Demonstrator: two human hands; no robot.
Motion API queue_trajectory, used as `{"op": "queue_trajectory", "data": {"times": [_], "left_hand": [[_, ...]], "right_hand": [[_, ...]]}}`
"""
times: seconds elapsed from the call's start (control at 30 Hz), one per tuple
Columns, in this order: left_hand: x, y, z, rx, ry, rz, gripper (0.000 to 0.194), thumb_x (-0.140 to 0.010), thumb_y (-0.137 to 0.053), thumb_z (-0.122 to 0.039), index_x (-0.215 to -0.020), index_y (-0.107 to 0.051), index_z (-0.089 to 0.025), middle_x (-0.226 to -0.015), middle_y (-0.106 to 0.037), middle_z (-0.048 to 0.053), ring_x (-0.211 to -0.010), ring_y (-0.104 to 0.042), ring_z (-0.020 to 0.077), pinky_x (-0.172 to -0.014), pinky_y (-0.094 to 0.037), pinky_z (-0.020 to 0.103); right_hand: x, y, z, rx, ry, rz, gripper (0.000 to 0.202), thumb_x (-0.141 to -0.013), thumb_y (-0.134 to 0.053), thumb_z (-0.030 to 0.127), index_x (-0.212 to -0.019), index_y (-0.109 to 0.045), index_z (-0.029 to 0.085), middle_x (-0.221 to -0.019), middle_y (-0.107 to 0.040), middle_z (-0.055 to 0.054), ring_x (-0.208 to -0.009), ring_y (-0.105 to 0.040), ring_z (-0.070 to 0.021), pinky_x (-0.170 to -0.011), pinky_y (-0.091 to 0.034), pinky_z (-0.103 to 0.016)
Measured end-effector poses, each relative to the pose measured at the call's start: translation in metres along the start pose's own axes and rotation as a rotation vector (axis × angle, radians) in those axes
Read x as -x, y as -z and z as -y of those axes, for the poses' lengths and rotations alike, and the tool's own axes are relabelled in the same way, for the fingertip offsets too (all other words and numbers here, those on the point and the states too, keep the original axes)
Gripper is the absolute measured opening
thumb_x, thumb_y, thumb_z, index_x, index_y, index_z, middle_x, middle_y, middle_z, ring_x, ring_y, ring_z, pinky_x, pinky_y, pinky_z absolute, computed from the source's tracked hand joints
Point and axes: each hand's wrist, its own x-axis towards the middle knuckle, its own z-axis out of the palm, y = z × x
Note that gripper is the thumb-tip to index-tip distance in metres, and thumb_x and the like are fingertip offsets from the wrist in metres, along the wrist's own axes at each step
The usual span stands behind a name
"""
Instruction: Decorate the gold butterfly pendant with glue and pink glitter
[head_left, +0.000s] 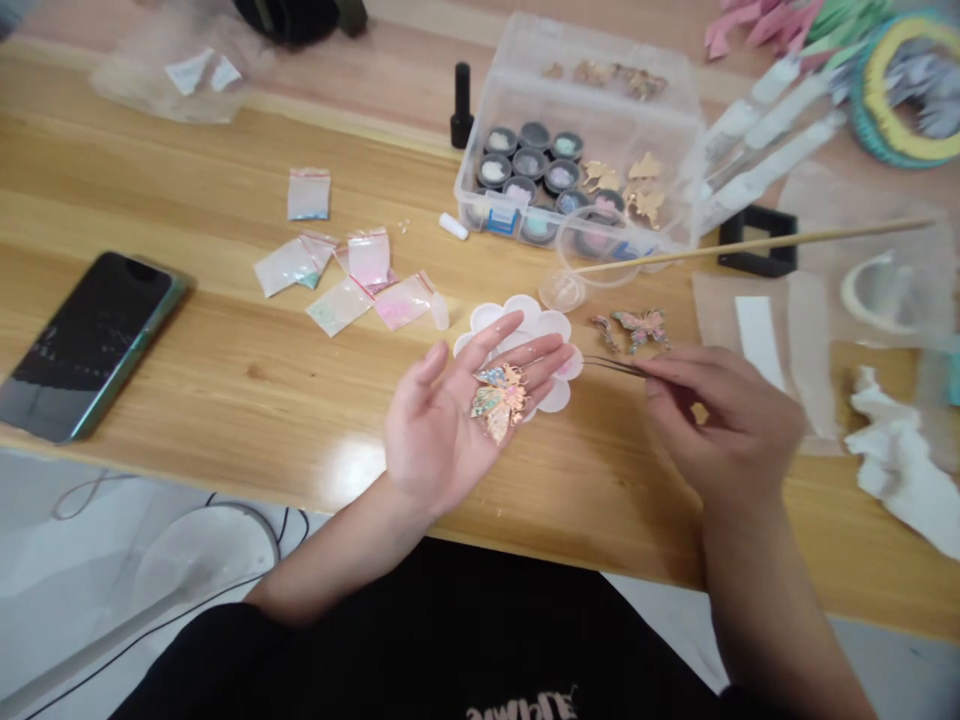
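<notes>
My left hand [442, 425] is turned palm up with its fingers stretched out. It holds a gold butterfly ornament [500, 402] with blue, green and pinkish wings, which rests on the palm and finger bases. In my right hand [727, 420] a pair of tweezers [619, 366] is pinched, its tips pointing left near the edge of a white flower-shaped palette [553, 396]. Partly covered by my left hand, the palette has a pink patch in one well. Just beyond the tweezers lie a second coloured butterfly [643, 328] and a smaller coloured piece [603, 334].
A clear plastic box [585, 130] contains several small pots and gold pieces. A thin wooden stick [750, 246] slants across a clear cup [600, 250]. Small powder bags [341, 306] and a phone [90, 345] lie left; crumpled tissue [900, 455] lies right.
</notes>
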Motion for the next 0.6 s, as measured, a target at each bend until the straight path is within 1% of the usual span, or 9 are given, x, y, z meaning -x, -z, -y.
{"op": "queue_trajectory", "data": {"times": [0.1, 0.17, 0.3, 0.4, 0.47, 0.6], "left_hand": [[0.000, -0.003, -0.002, -0.014, -0.036, -0.099, 0.069, -0.096, -0.041, -0.051, -0.153, -0.038, -0.013, -0.127, -0.071, 0.016, -0.132, -0.061, 0.0269, -0.120, -0.037, 0.039], [0.000, -0.003, -0.002, -0.021, -0.051, -0.124, 0.069, -0.096, -0.042, -0.051, -0.154, -0.037, -0.014, -0.129, -0.070, 0.016, -0.133, -0.060, 0.0268, -0.120, -0.037, 0.039], [0.000, -0.001, -0.003, -0.016, -0.063, -0.108, 0.069, -0.095, -0.044, -0.051, -0.152, -0.037, -0.013, -0.133, -0.068, 0.018, -0.140, -0.055, 0.0288, -0.121, -0.036, 0.042], [0.001, 0.001, -0.002, -0.003, -0.065, -0.090, 0.066, -0.096, -0.043, -0.050, -0.149, -0.040, -0.013, -0.134, -0.067, 0.019, -0.145, -0.049, 0.0289, -0.123, -0.034, 0.044], [0.001, 0.003, -0.002, 0.007, -0.071, -0.070, 0.061, -0.096, -0.042, -0.050, -0.145, -0.044, -0.013, -0.133, -0.068, 0.019, -0.144, -0.049, 0.0293, -0.123, -0.033, 0.044], [0.001, 0.004, -0.002, 0.016, -0.081, -0.059, 0.052, -0.096, -0.044, -0.049, -0.132, -0.054, -0.014, -0.129, -0.070, 0.018, -0.138, -0.056, 0.0300, -0.124, -0.032, 0.045]], "right_hand": [[-0.001, -0.003, -0.007, 0.081, 0.051, 0.067, 0.025, -0.083, -0.064, 0.008, -0.098, -0.076, 0.025, -0.090, -0.076, -0.002, -0.055, -0.059, -0.0099, -0.045, -0.044, -0.024], [-0.001, -0.005, -0.009, 0.101, 0.092, 0.093, 0.024, -0.084, -0.063, 0.008, -0.098, -0.076, 0.023, -0.089, -0.076, -0.003, -0.057, -0.061, -0.0103, -0.044, -0.044, -0.022], [0.000, -0.010, -0.011, 0.113, 0.140, 0.131, 0.023, -0.087, -0.059, 0.008, -0.098, -0.074, 0.021, -0.090, -0.076, -0.004, -0.064, -0.066, -0.0114, -0.046, -0.047, -0.021], [0.001, -0.011, -0.011, 0.136, 0.134, 0.161, 0.023, -0.089, -0.057, 0.008, -0.098, -0.073, 0.021, -0.091, -0.076, -0.004, -0.069, -0.069, -0.0127, -0.050, -0.051, -0.022], [0.001, -0.011, -0.010, 0.147, 0.120, 0.174, 0.023, -0.089, -0.057, 0.008, -0.098, -0.073, 0.021, -0.091, -0.076, -0.004, -0.070, -0.069, -0.0130, -0.051, -0.051, -0.023], [0.002, -0.011, -0.010, 0.142, 0.111, 0.167, 0.022, -0.090, -0.057, 0.008, -0.099, -0.073, 0.021, -0.091, -0.076, -0.004, -0.069, -0.069, -0.0129, -0.051, -0.051, -0.023]]}}
